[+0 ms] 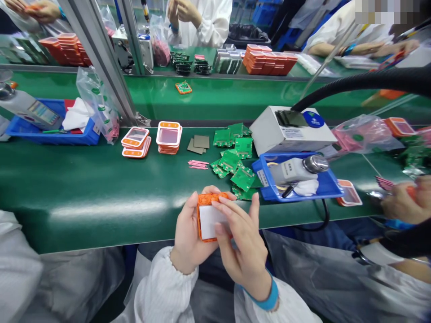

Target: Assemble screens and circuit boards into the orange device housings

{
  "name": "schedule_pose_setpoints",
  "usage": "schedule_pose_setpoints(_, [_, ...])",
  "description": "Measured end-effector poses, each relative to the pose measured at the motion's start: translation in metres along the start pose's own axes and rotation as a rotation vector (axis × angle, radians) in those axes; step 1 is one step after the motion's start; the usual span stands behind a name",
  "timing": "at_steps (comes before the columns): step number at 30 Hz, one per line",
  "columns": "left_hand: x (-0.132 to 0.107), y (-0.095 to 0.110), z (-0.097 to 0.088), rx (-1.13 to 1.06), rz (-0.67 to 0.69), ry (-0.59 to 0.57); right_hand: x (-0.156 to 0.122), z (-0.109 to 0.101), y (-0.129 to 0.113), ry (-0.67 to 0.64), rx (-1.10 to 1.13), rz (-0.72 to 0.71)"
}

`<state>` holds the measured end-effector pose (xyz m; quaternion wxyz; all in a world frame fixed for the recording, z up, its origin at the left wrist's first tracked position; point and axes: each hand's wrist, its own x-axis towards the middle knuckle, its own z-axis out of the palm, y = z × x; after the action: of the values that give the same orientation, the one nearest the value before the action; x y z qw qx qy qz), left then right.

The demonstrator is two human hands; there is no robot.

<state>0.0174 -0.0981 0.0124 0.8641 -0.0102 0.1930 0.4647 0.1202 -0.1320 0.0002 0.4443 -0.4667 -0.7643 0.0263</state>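
Observation:
My left hand grips an orange-framed case with a white face at the near edge of the green bench. My right hand lies over its right side, fingers pressed on the white face. Just beyond lies a heap of green circuit boards. Thin pink strips and grey square pads lie behind the case. Two stacks of orange-rimmed cases stand further back left.
A blue tray with a grey tool sits right of the boards, a white box with a black hose behind it. Another blue tray and plastic bags lie far left. A neighbour's hand works at right; other workers sit across the belt.

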Motion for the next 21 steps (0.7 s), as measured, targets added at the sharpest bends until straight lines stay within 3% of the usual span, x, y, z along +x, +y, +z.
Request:
schedule_pose_setpoints(15, [0.006,-0.001,-0.007,0.008,-0.098,0.011,-0.007,-0.01,0.015,-0.093,0.016,-0.093])
schedule_pose_setpoints(21, [0.007,0.0,-0.007,0.062,-0.077,0.02,-0.009,-0.01,0.011,-0.16,-0.176,-0.178])
